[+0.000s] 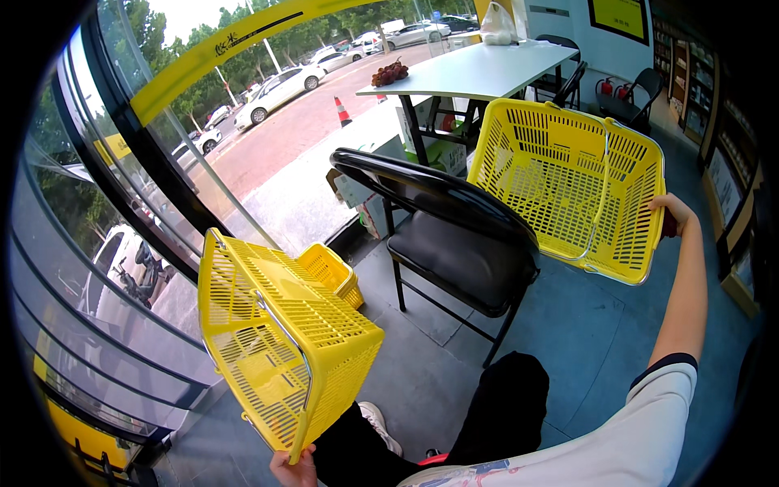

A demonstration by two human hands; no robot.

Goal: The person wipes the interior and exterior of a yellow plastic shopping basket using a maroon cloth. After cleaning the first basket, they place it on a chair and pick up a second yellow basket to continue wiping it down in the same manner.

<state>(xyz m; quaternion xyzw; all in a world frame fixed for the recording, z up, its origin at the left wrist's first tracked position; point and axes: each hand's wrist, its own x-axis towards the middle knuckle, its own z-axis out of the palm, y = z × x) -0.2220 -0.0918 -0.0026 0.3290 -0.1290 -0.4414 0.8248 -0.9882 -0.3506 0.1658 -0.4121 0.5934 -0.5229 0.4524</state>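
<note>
My left hand [294, 468] is closed on the rim of a yellow plastic shopping basket [349, 357], low in front of me on the left. That basket is tilted on its side, its slotted walls and metal handle showing. Out to the right, my stretched arm ends in my right hand [675, 213], closed on the rim of a second yellow shopping basket [552, 130]. This one is tipped so its hollow inside faces me, with its handle across the opening. Something dark red, too small to name, shows beneath my right hand.
A black folding chair [454, 252] stands between the baskets. More yellow baskets [324, 264] sit beyond the left one. A white table [479, 69] carries grapes [390, 73] and a plastic bag [498, 24]. Glass doors [146, 203] line the left; shelves [690, 81] the right.
</note>
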